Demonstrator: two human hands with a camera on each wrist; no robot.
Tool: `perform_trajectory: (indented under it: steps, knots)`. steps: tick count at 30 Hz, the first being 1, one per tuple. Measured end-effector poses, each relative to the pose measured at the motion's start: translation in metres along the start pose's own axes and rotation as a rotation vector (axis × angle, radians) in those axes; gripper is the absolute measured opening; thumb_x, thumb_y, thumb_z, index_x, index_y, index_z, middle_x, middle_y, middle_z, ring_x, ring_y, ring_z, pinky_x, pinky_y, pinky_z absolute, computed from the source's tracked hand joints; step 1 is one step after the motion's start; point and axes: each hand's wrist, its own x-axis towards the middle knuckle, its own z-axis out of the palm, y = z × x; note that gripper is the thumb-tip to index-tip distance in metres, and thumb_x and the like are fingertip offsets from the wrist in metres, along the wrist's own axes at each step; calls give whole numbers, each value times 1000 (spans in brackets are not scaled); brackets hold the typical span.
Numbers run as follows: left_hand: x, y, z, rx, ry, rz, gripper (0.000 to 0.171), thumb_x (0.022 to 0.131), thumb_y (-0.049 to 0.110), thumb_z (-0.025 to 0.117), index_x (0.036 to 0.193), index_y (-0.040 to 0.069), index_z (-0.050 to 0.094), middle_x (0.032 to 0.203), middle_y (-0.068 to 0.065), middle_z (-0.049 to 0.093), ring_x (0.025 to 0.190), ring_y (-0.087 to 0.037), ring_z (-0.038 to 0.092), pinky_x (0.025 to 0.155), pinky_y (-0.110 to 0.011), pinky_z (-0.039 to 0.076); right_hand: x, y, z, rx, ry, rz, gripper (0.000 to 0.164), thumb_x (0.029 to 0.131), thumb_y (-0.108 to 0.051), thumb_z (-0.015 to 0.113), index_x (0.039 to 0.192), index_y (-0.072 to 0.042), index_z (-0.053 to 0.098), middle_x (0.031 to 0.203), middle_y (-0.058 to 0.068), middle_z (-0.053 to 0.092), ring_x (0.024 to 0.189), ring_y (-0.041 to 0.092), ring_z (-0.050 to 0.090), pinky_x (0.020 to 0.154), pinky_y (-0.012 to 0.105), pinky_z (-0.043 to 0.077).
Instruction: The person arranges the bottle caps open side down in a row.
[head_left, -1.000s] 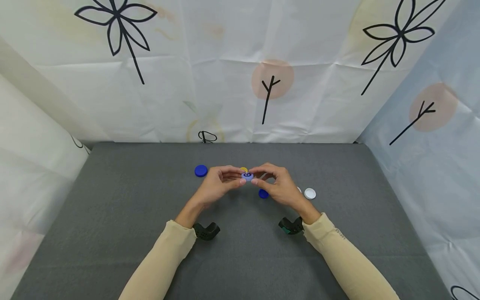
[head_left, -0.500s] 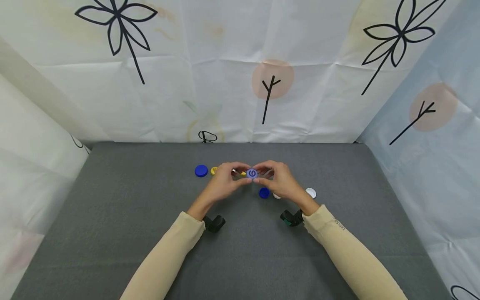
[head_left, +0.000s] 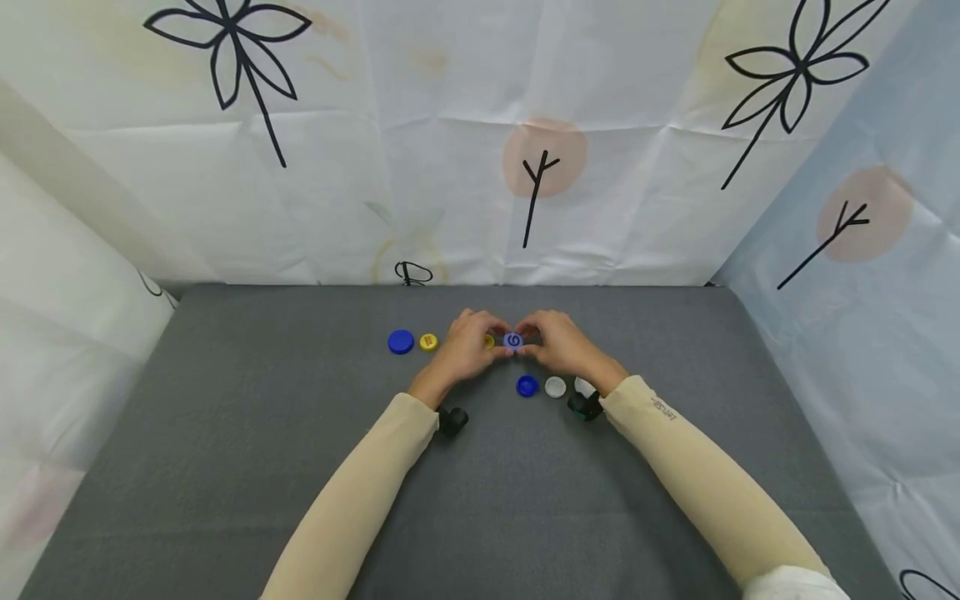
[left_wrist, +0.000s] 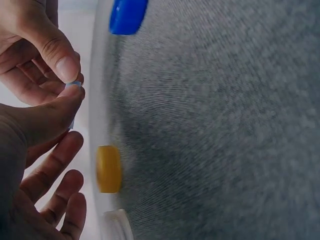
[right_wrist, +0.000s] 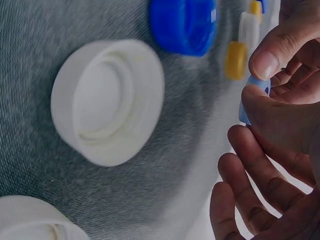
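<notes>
In the head view, a light-blue bottle cap (head_left: 513, 341) with a dark swirl on its top is between my two hands, at the back middle of the table. My left hand (head_left: 468, 343) pinches its left side with thumb and index finger. From the right, my right hand (head_left: 561, 342) pinches the other side. Both wrist views show the thumbs close together over the cap's edge, most of the cap hidden behind them. A yellow cap (head_left: 490, 341) lies just left of the held one, partly covered by my left fingers.
Left along the back row are another yellow cap (head_left: 428, 342) and a blue cap (head_left: 401, 342). Nearer me lie a blue cap (head_left: 527, 386) and two white caps, one (right_wrist: 107, 102) hollow side up. A white cap (right_wrist: 248, 29) in the back row is hidden behind my left hand in the head view.
Both hands and the light-blue cap have shifted right and slightly away from me. The left yellow cap and the front white caps have come out from behind the hands.
</notes>
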Motion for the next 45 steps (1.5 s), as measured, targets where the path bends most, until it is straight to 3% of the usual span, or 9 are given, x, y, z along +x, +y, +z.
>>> perform_trajectory:
  steps: [11, 23, 29, 33, 39, 45]
  knots:
    - [9, -6, 9, 81, -23, -46, 28, 87, 28, 83, 112, 16, 79, 107, -2, 68, 104, -24, 52, 92, -45, 39, 13, 10, 8, -62, -71, 92, 23, 91, -11, 78, 113, -3, 73, 107, 10, 70, 103, 28, 63, 90, 46, 50]
    - [7, -3, 7, 108, -30, -66, 33, 87, 28, 83, 116, 14, 77, 109, -3, 65, 107, -24, 51, 91, -43, 39, 7, 10, 6, -22, -36, 65, 28, 91, -11, 78, 116, 0, 72, 107, 14, 67, 99, 30, 62, 88, 46, 49]
    - [-7, 4, 3, 80, 17, -37, 36, 88, 27, 83, 119, 11, 75, 118, -5, 66, 113, -26, 52, 93, -44, 39, -9, 7, 2, 83, 0, 59, 32, 92, -12, 77, 120, 3, 70, 111, 15, 68, 101, 31, 64, 88, 47, 51]
    - [-21, 9, 4, 13, 38, -3, 33, 89, 23, 82, 118, 9, 75, 114, -7, 66, 108, -27, 54, 92, -45, 41, -23, 7, 1, 140, -7, 65, 35, 92, -13, 77, 123, 3, 69, 115, 16, 69, 105, 32, 65, 89, 49, 51]
    - [-39, 10, 13, -111, 5, 25, 31, 87, 16, 83, 114, 4, 75, 104, -7, 71, 99, -23, 61, 91, -41, 47, -41, 11, 8, 157, -6, 46, 36, 90, -15, 79, 120, 2, 70, 114, 14, 70, 105, 33, 65, 88, 50, 52]
    - [-47, 8, 23, -165, -26, 14, 29, 86, 17, 84, 110, 3, 76, 98, -5, 71, 94, -21, 62, 87, -38, 49, -49, 15, 16, 163, -25, 30, 39, 85, -15, 85, 118, 1, 72, 112, 13, 70, 107, 32, 64, 94, 52, 49]
